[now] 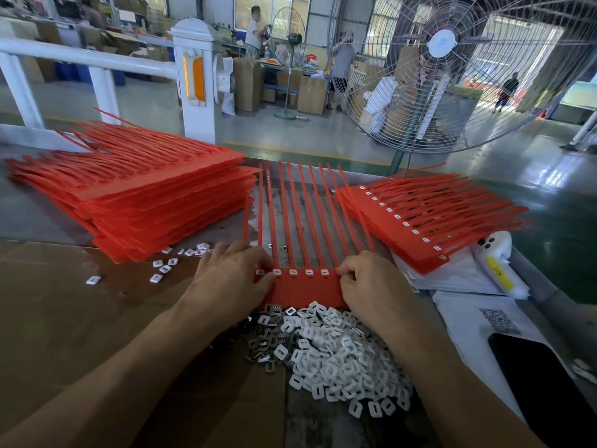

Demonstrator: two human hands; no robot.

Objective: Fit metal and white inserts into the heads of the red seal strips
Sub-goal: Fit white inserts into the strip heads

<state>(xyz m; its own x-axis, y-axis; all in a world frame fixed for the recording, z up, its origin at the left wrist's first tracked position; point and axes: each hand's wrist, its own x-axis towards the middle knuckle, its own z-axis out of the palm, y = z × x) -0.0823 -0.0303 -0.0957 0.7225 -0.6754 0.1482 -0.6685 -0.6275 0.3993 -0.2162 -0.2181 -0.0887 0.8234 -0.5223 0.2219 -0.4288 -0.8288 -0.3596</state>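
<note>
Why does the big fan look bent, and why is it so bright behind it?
Head view: the wide-angle lens bows things near the edges, so the big wire-caged floor fan and the white railing curve. Daylight through the far doorway washes out that corner, while the red seal strip sheet and the pile of white plastic inserts by the hands look sharp.

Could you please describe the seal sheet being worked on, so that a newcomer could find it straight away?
Between the tall red stack on the left and the smaller stack on the right, one sheet lies flat. Unlike both stacks, it is single and under both hands.
</note>
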